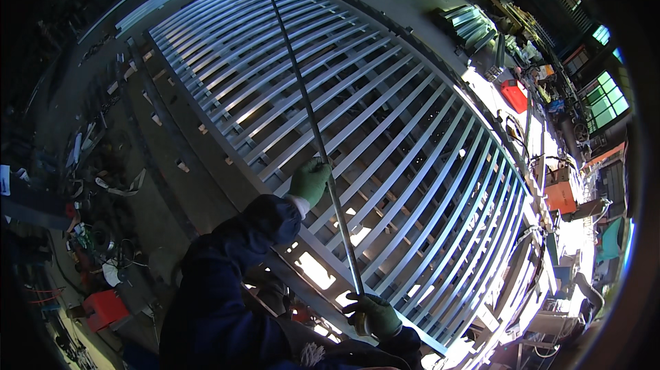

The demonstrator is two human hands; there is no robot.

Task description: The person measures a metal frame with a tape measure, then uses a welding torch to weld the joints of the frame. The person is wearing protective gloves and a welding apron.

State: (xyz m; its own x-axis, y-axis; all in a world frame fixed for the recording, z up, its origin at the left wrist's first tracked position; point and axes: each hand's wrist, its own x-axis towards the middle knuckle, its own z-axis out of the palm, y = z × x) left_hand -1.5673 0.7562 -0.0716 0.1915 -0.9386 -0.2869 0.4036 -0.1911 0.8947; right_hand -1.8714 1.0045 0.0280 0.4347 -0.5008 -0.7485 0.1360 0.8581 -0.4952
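I have both gloved hands on a long thin metal rod (313,126), which runs from about 11 o'clock far out over the work down toward 6 o'clock near my body. My left hand (311,179), in a green glove, is wrapped around the rod at roughly its middle, fingers closed on it. My right hand (373,315), also in a green glove, is clamped on the rod's near end, low in the view at about 5 o'clock. The rod lies across a large metal grille frame (412,164) made of many parallel flat bars, crossing those bars at an angle; I cannot tell whether it rests on them or is held just above. The frame fills the centre and runs from 11 o'clock to 4 o'clock. My dark blue sleeve (234,260) comes in from the lower edge. At 8 o'clock, on the floor, sits a red box (104,307) among scattered tools and scrap. At 2 o'clock, beyond the frame, stands a red container (515,96), and at 3 o'clock an orange machine (560,194).
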